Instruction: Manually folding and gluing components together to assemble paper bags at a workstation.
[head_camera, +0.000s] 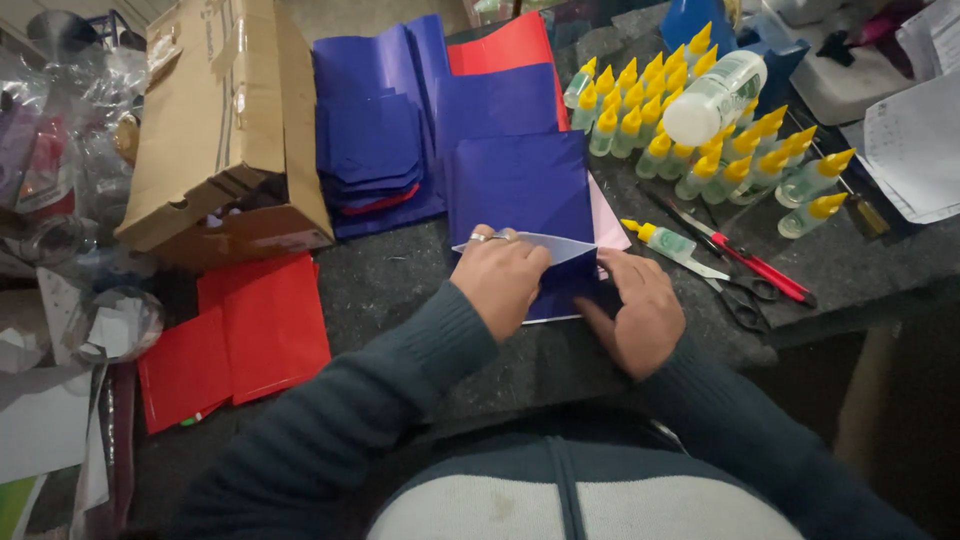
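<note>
Item one: the dark work table (400, 275), which I see from above, crowded on every side.

Item two: a brown cardboard box (225, 120) at the far left, lying on its side.

Item three: stacks of blue paper sheets (375, 130) beyond my hands, with a red sheet (505, 45) showing behind them.

Item four: red folded sheets (245, 335) at the near left, partly hanging over the table edge.

Item five: a cluster of small glue bottles with yellow caps (700, 130), far right, with one larger clear bottle (715, 97) lying across them.

Item six: the blue folded paper (520, 190) straight ahead of me at the table's near edge, its white underside turned up along a folded flap.

Item seven: my left hand (502, 278), fingers curled down on the white flap, pinching it against the sheet; a ring shows on one finger.

Item eight: my right hand (640, 310), laid flat and pressing on the lower right corner of the same paper, closed around nothing.

Item nine: black-handled scissors (740, 295) and a red cutter (760, 265), just right of my right hand.

Item ten: one single glue bottle (665, 240) lying beside them.
</note>
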